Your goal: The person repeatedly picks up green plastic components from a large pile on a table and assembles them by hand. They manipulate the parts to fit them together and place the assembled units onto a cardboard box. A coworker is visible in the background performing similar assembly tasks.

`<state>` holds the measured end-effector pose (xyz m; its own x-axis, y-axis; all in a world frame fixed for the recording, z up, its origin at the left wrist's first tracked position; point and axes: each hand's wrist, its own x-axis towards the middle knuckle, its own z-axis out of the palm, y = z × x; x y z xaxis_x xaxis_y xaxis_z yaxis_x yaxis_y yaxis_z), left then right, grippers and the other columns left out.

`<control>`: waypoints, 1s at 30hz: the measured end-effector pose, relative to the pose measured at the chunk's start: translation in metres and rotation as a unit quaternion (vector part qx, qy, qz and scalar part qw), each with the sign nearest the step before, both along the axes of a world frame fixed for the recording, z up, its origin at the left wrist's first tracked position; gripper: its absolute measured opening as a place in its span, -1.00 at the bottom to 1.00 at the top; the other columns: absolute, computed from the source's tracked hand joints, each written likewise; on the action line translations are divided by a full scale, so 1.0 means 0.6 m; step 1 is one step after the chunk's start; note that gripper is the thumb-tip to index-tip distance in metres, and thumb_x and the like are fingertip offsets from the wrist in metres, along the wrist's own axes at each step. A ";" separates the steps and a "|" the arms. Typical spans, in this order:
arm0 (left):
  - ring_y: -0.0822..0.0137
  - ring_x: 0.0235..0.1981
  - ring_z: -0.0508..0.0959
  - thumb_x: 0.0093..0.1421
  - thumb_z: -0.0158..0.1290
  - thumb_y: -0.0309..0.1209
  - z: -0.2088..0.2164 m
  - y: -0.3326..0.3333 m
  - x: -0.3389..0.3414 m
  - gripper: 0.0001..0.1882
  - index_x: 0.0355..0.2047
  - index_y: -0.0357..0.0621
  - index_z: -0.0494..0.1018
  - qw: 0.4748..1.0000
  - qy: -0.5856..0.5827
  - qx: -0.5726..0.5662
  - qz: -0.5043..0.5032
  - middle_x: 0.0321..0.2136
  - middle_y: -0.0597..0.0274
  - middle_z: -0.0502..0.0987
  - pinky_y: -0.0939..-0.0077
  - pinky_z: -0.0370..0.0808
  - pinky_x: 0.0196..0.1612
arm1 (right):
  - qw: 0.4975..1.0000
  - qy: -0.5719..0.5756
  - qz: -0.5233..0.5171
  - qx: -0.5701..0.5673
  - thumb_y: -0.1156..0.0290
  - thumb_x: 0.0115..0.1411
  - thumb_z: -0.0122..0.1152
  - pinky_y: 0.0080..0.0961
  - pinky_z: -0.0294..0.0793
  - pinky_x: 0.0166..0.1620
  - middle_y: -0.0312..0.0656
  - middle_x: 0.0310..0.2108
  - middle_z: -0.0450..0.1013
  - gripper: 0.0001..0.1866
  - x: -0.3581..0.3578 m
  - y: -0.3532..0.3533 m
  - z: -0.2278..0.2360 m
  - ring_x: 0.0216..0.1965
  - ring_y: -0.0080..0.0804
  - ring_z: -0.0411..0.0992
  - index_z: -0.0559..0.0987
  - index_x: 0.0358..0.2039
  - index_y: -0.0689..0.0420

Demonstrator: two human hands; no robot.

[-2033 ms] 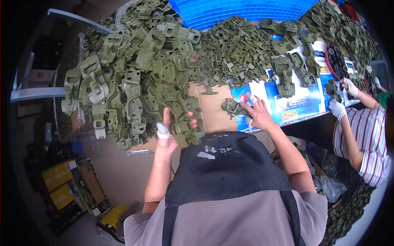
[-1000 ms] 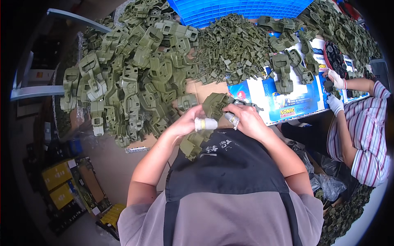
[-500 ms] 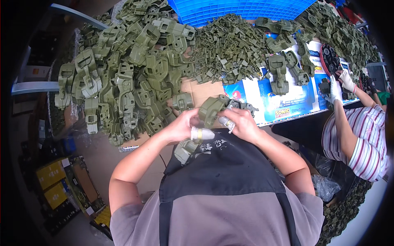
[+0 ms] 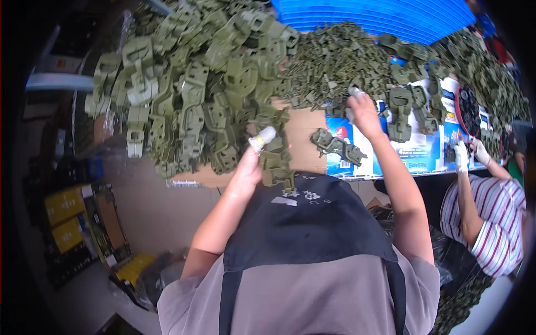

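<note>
My left hand [image 4: 251,164] is closed on an olive-green plastic toy-vehicle body [image 4: 276,164], held upright in front of my apron; a white cover wraps a fingertip. Stretched forward, my right hand [image 4: 365,116] is at the near right edge of a heap of small green plastic parts [image 4: 329,61]. Its white-covered thumb and finger are apart, and I see nothing held between them. Between my hands, a darker green assembled piece [image 4: 338,146] lies on the table, across cardboard [image 4: 304,134] and a blue printed sheet.
Large green bodies [image 4: 190,95] are piled at the left. A blue crate [image 4: 374,17] stands behind the small parts. More green bodies [image 4: 400,114] lie at the right. Beyond them, a co-worker's gloved hands [image 4: 462,156] work near a red-rimmed tray of black wheels [image 4: 468,109].
My right hand has left the green body and reached forward and right to the small-parts heap. My left hand keeps the body, now more upright. The whole view has shifted a little.
</note>
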<state>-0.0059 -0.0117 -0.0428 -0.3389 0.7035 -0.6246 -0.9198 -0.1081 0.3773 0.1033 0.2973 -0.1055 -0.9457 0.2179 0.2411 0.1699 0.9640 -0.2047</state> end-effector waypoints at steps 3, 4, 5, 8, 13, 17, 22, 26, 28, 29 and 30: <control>0.08 -0.24 0.53 0.12 -0.01 -0.13 -0.017 0.005 0.033 -0.56 -0.13 -0.22 0.36 1.000 0.003 0.006 0.015 -0.25 -0.07 0.49 0.24 0.50 -0.17 | 0.938 -0.035 -0.008 -0.344 0.53 -0.05 0.19 -0.44 0.40 -0.25 -0.14 -0.32 0.41 -0.74 0.043 -0.064 0.094 -0.25 -0.17 0.42 0.38 -0.31 0.13; 0.08 -0.24 0.53 0.14 -0.03 -0.13 -0.025 0.007 0.038 -0.57 -0.14 -0.23 0.36 0.999 -0.025 0.025 -0.003 -0.25 -0.06 0.49 0.25 0.50 -0.18 | 0.908 -0.048 0.038 -0.414 0.54 -0.04 0.18 -0.44 0.40 -0.25 -0.13 -0.33 0.41 -0.75 0.062 -0.094 0.126 -0.26 -0.15 0.42 0.39 -0.31 0.12; 0.10 -0.24 0.53 0.14 -0.04 -0.15 -0.025 0.014 0.044 -0.60 -0.15 -0.22 0.37 0.999 -0.033 0.023 -0.012 -0.27 -0.04 0.49 0.28 0.51 -0.18 | 0.870 -0.059 0.080 -0.482 0.55 -0.03 0.17 -0.45 0.40 -0.26 -0.11 -0.34 0.41 -0.76 0.082 -0.127 0.156 -0.28 -0.13 0.42 0.40 -0.31 0.11; 0.16 -0.31 0.55 0.14 -0.02 -0.17 -0.017 0.033 0.057 -0.61 -0.15 -0.21 0.36 0.998 -0.045 -0.001 -0.038 -0.27 0.01 0.49 0.32 0.52 -0.24 | 0.869 -0.093 0.155 -0.460 0.49 -0.02 0.19 -0.41 0.37 -0.22 -0.13 -0.34 0.39 -0.79 0.108 -0.196 0.190 -0.29 -0.19 0.39 0.44 -0.32 0.14; 0.27 -0.38 0.56 0.13 0.03 -0.23 0.019 0.061 0.051 -0.64 -0.13 -0.16 0.33 0.994 -0.001 -0.015 -0.108 -0.35 0.15 0.48 0.39 0.55 -0.36 | 0.866 -0.170 0.149 -0.446 0.48 -0.06 0.22 -0.35 0.36 -0.22 -0.11 -0.34 0.38 -0.75 0.109 -0.219 0.190 -0.30 -0.14 0.37 0.45 -0.31 0.11; 0.16 -0.32 0.57 0.13 0.03 -0.19 0.015 0.071 0.046 -0.64 -0.16 -0.16 0.36 0.989 0.050 -0.022 -0.140 -0.31 0.03 0.51 0.26 0.57 -0.33 | 0.888 -0.162 0.161 -0.398 0.47 -0.04 0.21 -0.28 0.40 -0.19 -0.07 -0.24 0.42 -0.74 0.118 -0.215 0.192 -0.26 -0.07 0.42 0.48 -0.26 0.11; 0.18 -0.34 0.57 0.12 0.04 -0.22 0.006 0.074 0.051 -0.65 -0.15 -0.15 0.36 0.988 0.038 -0.035 -0.145 -0.35 0.09 0.51 0.26 0.58 -0.34 | 0.888 -0.161 0.192 -0.384 0.57 -0.10 0.11 -0.22 0.41 -0.21 -0.03 -0.37 0.44 -0.67 0.117 -0.200 0.213 -0.30 -0.03 0.43 0.50 -0.24 0.12; 0.38 -0.49 0.52 0.14 0.03 -0.28 0.037 0.090 0.061 -0.71 -0.15 -0.07 0.34 0.985 0.034 -0.026 -0.167 -0.43 0.22 0.47 0.50 0.53 -0.46 | 0.871 -0.178 0.233 -0.394 0.72 -0.22 -0.05 -0.21 0.41 -0.18 -0.01 -0.37 0.44 -0.57 0.098 -0.199 0.225 -0.25 -0.03 0.42 0.49 -0.25 0.16; 0.38 -0.49 0.52 0.14 0.02 -0.28 0.059 0.094 0.065 -0.71 -0.15 -0.07 0.34 0.987 0.036 -0.042 -0.151 -0.45 0.23 0.47 0.51 0.52 -0.47 | 0.870 -0.192 0.234 -0.389 0.74 -0.23 -0.08 -0.21 0.41 -0.17 -0.01 -0.35 0.45 -0.54 0.094 -0.204 0.226 -0.23 -0.03 0.42 0.48 -0.24 0.16; 0.38 -0.49 0.52 0.15 0.01 -0.28 0.065 0.093 0.066 -0.71 -0.15 -0.08 0.34 0.988 0.036 -0.050 -0.143 -0.45 0.23 0.47 0.51 0.51 -0.47 | 0.873 -0.204 0.225 -0.381 0.75 -0.25 -0.08 -0.21 0.40 -0.16 -0.02 -0.34 0.45 -0.53 0.094 -0.208 0.225 -0.22 -0.03 0.41 0.48 -0.24 0.16; 0.38 -0.49 0.52 0.15 0.02 -0.29 0.066 0.091 0.069 -0.71 -0.15 -0.08 0.34 0.989 0.031 -0.057 -0.135 -0.46 0.23 0.47 0.51 0.51 -0.48 | 0.876 -0.217 0.216 -0.373 0.75 -0.26 -0.09 -0.21 0.40 -0.15 -0.02 -0.34 0.45 -0.52 0.095 -0.211 0.224 -0.22 -0.03 0.41 0.48 -0.23 0.17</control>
